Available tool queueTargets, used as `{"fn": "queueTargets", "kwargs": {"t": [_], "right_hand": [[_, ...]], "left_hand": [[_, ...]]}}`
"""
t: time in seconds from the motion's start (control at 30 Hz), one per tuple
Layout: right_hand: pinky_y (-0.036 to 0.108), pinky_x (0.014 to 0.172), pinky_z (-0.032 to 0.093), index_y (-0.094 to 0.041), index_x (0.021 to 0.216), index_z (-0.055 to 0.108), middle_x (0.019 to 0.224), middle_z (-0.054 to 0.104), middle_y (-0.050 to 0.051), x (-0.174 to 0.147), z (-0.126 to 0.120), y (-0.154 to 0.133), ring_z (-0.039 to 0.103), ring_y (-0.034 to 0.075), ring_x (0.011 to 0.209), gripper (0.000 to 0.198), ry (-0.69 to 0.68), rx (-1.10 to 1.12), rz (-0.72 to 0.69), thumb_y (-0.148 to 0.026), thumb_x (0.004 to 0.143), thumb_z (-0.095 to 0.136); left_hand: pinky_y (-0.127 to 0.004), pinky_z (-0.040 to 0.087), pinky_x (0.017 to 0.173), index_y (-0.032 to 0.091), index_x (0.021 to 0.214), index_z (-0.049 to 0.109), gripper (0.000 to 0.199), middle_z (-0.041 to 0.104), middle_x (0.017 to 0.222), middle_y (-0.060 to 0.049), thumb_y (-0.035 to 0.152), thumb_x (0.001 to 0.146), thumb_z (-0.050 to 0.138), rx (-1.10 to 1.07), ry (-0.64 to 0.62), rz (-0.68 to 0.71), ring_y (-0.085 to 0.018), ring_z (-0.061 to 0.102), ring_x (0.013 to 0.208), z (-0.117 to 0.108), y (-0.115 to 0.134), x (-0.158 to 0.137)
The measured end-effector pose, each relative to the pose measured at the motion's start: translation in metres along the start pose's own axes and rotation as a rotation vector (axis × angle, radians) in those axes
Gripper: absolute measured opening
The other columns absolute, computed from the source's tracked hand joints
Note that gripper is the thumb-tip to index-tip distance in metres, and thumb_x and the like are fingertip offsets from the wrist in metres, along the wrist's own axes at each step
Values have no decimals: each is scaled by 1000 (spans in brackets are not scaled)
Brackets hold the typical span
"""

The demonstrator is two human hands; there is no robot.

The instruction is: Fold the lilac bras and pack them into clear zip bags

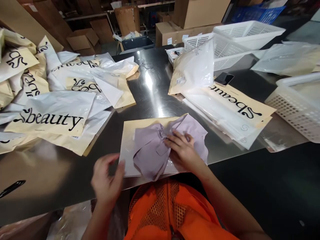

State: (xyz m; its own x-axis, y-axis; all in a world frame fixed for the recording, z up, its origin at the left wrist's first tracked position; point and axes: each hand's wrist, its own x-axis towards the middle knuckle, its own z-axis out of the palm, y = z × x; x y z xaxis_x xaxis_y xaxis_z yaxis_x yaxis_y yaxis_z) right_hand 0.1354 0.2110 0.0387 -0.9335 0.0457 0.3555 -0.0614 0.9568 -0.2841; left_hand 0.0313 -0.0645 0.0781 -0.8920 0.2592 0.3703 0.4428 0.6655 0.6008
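A lilac garment (150,151), thin and loosely spread with a gathered spot in its middle, lies on a cream-and-white plastic mailing bag (128,141) at the table's near edge. My right hand (183,148) rests on the garment's right half, its fingers stretched over the cloth near the gathers. To the left of the bag is my left hand (108,178), with thumb and fingers apart and nothing between them. Its fingertips are close to the bag's left edge; whether they touch it I cannot tell.
Filled "beauty" bags (52,115) are heaped at left. On the right lie flat bags (212,106), a filled bag (195,66), a phone (224,79) and white baskets (297,103). A black pen (12,188) lies at far left on the shiny metal table (62,170).
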Motion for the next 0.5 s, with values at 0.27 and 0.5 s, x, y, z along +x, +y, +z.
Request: {"fn": "queueTargets", "kwargs": {"t": [0.27, 0.5], "right_hand": [[38, 90, 47, -16, 139, 48, 136, 58, 12, -2, 0, -9, 58, 24, 118, 43, -9, -144, -82, -9, 97, 43], [33, 71, 46, -20, 91, 71, 81, 69, 4, -2, -36, 16, 64, 19, 79, 16, -23, -5, -33, -10, 89, 58]], "left_hand": [[-38, 49, 83, 15, 104, 69, 27, 70, 105, -15, 19, 79, 60, 403, -708, 393, -31, 62, 105, 127, 99, 110], [-32, 44, 65, 20, 79, 65, 11, 66, 94, -7, 25, 83, 57, 410, -548, 320, -24, 63, 87, 60, 80, 112]]}}
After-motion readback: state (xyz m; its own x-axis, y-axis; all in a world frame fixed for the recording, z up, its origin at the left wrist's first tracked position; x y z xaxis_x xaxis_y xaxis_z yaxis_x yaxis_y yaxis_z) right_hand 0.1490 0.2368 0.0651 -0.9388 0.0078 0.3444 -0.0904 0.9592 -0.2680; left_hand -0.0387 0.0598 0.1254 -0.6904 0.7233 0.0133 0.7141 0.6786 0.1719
